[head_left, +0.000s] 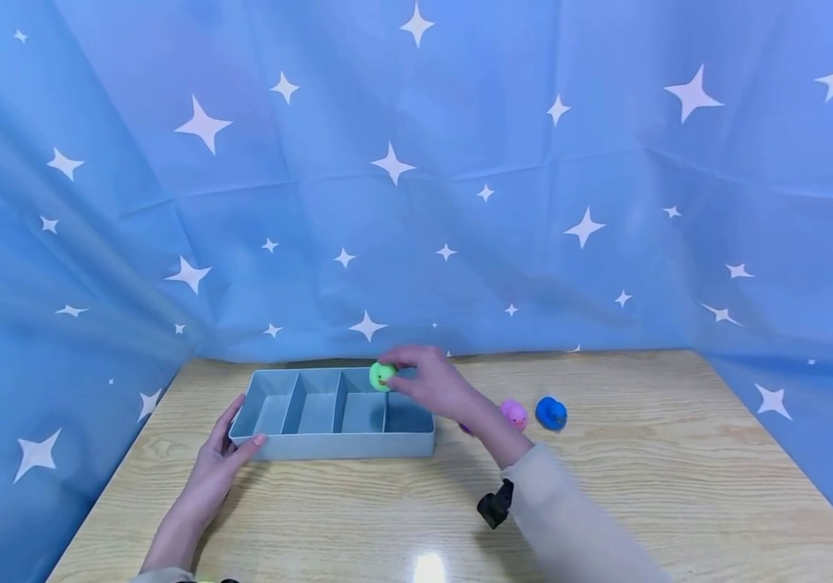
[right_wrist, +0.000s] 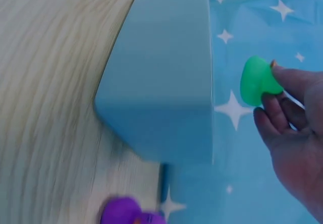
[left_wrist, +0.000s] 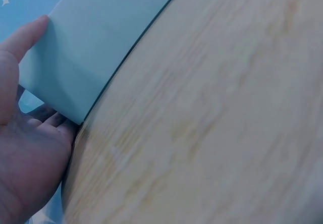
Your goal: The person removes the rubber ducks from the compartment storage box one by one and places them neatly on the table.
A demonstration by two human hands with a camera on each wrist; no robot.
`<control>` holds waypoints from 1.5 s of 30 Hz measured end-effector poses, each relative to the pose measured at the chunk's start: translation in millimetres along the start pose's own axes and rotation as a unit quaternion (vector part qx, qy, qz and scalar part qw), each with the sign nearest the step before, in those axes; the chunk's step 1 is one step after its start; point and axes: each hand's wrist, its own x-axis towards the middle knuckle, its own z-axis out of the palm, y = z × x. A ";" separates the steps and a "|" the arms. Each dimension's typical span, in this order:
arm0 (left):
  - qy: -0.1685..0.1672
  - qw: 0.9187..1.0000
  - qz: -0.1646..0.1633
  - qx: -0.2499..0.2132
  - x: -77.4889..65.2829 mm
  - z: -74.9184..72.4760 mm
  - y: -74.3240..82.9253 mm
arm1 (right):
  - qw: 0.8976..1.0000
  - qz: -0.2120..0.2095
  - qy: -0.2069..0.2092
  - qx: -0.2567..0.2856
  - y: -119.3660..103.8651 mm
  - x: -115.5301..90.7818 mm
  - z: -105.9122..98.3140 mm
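A grey-blue divided tray (head_left: pixel 339 445) lies lengthwise on the table, its compartments side by side. At its left end my left hand (head_left: pixel 215 461) holds it, thumb on the front wall and fingers along the end wall; in the left wrist view some fingertips are hidden behind the tray. My right hand (head_left: pixel 434 385) pinches a green rubber duck (head_left: pixel 381 376) over the tray's back part, above the rim. The right wrist view shows the green duck (right_wrist: pixel 256 81) between thumb and fingers, apart from the tray's outer wall (right_wrist: pixel 161 57).
Right of the tray stand a pink duck (head_left: pixel 514 413) and a blue duck (head_left: pixel 551 413). A purple duck (right_wrist: pixel 120 213), mostly hidden by the right arm in the head view, sits near the tray's right end. Behind the wooden table (head_left: pixel 678 470) hangs a blue star-patterned cloth (head_left: pixel 489 267).
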 end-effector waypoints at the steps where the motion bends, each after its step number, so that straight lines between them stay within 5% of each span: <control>1: 0.000 1.000 0.000 0.001 -0.2 -0.1 -0.5 | 1.000 -0.003 0.002 -0.002 1.9 -3.8 -3.2; 10: -0.002 1.000 -0.004 0.007 1.0 -1.2 -0.1 | 0.999 -0.016 0.038 -0.031 19.5 -34.0 -29.2; 18: -0.001 1.000 -0.010 0.012 1.4 -1.1 -0.2 | 0.999 0.033 0.039 -0.014 28.5 -54.6 -45.6; 45: -0.012 1.000 0.002 0.011 -1.6 -1.8 2.2 | 0.994 0.056 0.089 -0.032 51.4 -99.5 -78.3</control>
